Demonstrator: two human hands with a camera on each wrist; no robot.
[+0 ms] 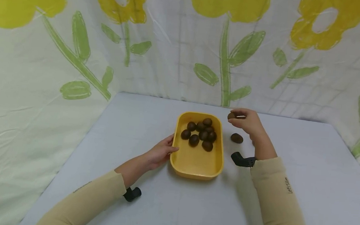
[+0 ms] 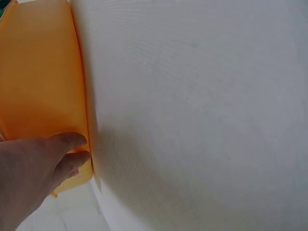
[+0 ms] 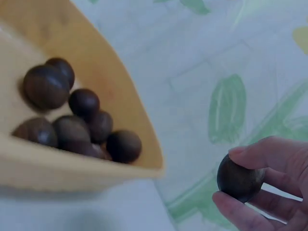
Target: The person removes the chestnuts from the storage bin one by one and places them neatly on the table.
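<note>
A yellow plastic tub (image 1: 195,164) stands on the table, holding several dark brown egg-shaped objects (image 1: 207,145) grouped toward its far end. My left hand (image 1: 159,154) grips the tub's left side, thumb over the rim. In the left wrist view, its fingers (image 2: 72,161) lie against the outer wall. To the right of the tub and above the table, my right hand (image 1: 245,122) pinches one dark brown egg-shaped object (image 3: 240,178) between thumb and fingers. Another such object (image 1: 236,138) lies on the table beneath that hand. A further one, mostly hidden, shows beside the right wrist.
The table (image 1: 129,123) has a pale cover. Behind it hangs a white curtain (image 1: 171,56) printed with yellow flowers and green leaves. A black wrist mount (image 1: 242,160) sticks out from the right wrist, and another (image 1: 132,194) from the left.
</note>
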